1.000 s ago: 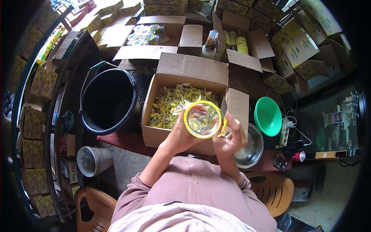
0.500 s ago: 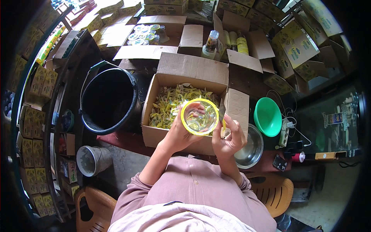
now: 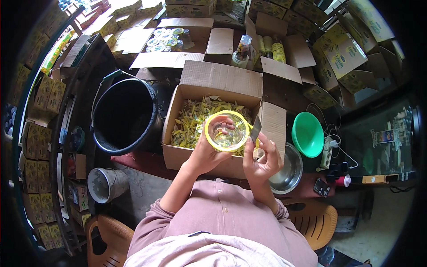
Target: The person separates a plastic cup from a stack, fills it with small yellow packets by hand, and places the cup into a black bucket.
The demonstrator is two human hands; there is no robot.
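Note:
My left hand [image 3: 205,149] is wrapped round a clear plastic cup [image 3: 227,131] with a yellow rim, its mouth tilted up toward me. Its fingers show through the cup wall. In my right hand [image 3: 263,158] is a knife [image 3: 255,128], gripped low with the flat blade pointing up, a small gap from the cup's right side. Both hands are over an opened cardboard box [image 3: 218,76] with a heap of yellow and pale strips [image 3: 191,122] inside.
A black bucket [image 3: 155,120] stands left of the box, with a grey bucket [image 3: 109,184] lower down. At right are a metal bowl [image 3: 297,167], a green basin [image 3: 308,134] and a phone [image 3: 322,187]. Behind stand a carton of lidded cups [image 3: 165,40] and a carton of stacked cups [image 3: 279,52].
The cup in my left hand has shifted slightly left and up. The knife blade now stands farther from its rim, and my right hand has hardly moved.

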